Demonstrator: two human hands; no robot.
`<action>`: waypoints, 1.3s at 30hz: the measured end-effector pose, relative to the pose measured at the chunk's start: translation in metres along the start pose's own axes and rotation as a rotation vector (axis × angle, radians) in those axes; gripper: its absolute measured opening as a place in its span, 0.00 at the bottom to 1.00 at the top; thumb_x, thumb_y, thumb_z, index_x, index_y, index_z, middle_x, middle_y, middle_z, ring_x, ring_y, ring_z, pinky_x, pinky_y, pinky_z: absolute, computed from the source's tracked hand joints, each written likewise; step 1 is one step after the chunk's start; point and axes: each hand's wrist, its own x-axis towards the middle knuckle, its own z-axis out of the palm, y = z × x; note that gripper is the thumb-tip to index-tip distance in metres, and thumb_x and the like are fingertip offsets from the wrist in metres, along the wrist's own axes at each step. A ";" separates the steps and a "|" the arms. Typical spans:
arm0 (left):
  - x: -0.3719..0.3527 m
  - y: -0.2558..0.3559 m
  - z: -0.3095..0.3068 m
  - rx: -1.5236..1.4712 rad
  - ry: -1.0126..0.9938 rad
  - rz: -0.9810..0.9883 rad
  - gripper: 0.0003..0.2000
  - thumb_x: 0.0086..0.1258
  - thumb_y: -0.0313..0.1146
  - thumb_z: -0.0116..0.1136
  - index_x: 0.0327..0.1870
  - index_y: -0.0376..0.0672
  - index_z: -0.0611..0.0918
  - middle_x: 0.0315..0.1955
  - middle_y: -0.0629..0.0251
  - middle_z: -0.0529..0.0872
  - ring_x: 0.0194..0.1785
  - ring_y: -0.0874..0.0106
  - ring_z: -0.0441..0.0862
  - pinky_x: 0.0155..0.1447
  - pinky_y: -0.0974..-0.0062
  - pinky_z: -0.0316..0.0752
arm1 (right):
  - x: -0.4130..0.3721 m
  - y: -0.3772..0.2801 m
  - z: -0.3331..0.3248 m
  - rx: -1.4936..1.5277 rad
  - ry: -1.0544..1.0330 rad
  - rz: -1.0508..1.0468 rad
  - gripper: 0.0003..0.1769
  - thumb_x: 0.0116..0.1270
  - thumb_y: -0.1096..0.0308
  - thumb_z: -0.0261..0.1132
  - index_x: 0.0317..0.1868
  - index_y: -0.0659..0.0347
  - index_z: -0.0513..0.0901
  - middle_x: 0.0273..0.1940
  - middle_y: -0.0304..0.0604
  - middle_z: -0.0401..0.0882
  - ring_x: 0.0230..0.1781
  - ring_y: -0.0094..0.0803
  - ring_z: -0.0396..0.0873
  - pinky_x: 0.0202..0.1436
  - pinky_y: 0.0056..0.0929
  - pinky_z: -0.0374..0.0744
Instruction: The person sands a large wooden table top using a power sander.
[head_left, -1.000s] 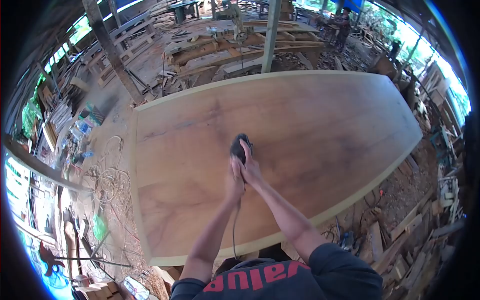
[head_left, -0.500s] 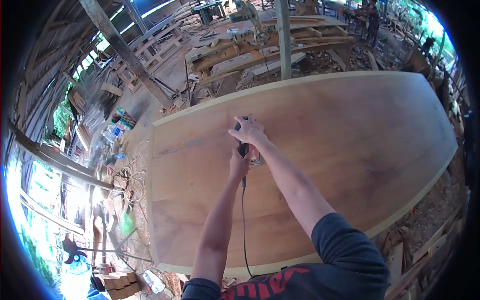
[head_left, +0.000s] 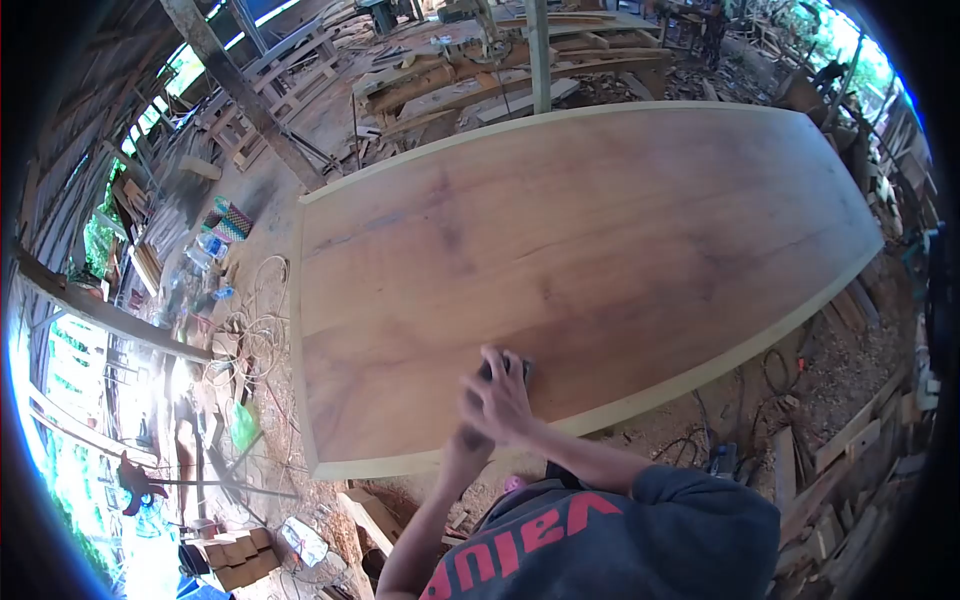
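Observation:
A dark corded electric sander (head_left: pixel 527 373) lies against the wide wooden tabletop (head_left: pixel 600 240), close to its near edge. Most of the tool is covered by my hands. Over its top, my right hand (head_left: pixel 503 403) is closed with the fingers bent around the body. My left hand (head_left: pixel 470 438) grips the rear of the sander, partly hidden behind the right one and smeared by motion. Brown grain and darker stains run across the board, which has a pale border along its edges.
A wooden post (head_left: pixel 539 60) rises just beyond the far edge. Behind it lie stacked timbers (head_left: pixel 430 85). Coiled cable (head_left: pixel 265 330) and a woven basket (head_left: pixel 230 218) are on the floor at left. Wood blocks (head_left: pixel 235 558) sit at lower left, with scrap planks (head_left: pixel 850 450) at right.
Both hands have drawn the sander from the far part of the board back toward my body, near the close edge. The view has shifted, and my arms are now bent.

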 end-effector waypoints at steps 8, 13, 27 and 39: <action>0.002 0.012 0.031 0.073 0.190 0.048 0.16 0.57 0.35 0.63 0.45 0.38 0.79 0.35 0.50 0.85 0.42 0.55 0.84 0.46 0.65 0.77 | 0.000 0.026 -0.007 0.234 0.004 -0.076 0.23 0.49 0.62 0.69 0.48 0.54 0.80 0.62 0.55 0.60 0.62 0.59 0.56 0.65 0.54 0.61; 0.101 0.061 0.040 0.166 0.159 0.029 0.16 0.57 0.35 0.63 0.45 0.38 0.79 0.35 0.52 0.86 0.42 0.58 0.85 0.47 0.66 0.76 | 0.073 0.095 -0.011 0.250 0.069 -0.001 0.24 0.49 0.60 0.69 0.48 0.56 0.79 0.61 0.57 0.60 0.62 0.58 0.59 0.63 0.53 0.63; 0.432 0.234 0.131 0.219 0.278 0.160 0.22 0.51 0.32 0.60 0.50 0.37 0.75 0.35 0.50 0.84 0.37 0.57 0.85 0.39 0.63 0.79 | 0.354 0.388 -0.051 0.953 0.184 0.493 0.40 0.48 0.53 0.73 0.60 0.60 0.70 0.46 0.47 0.79 0.48 0.37 0.78 0.52 0.32 0.75; 0.251 0.158 0.124 0.024 0.056 0.050 0.18 0.53 0.28 0.61 0.46 0.35 0.74 0.25 0.61 0.81 0.23 0.73 0.81 0.29 0.74 0.78 | 0.187 0.276 -0.065 0.839 0.148 0.507 0.27 0.58 0.52 0.66 0.49 0.67 0.77 0.42 0.48 0.82 0.44 0.34 0.79 0.49 0.31 0.76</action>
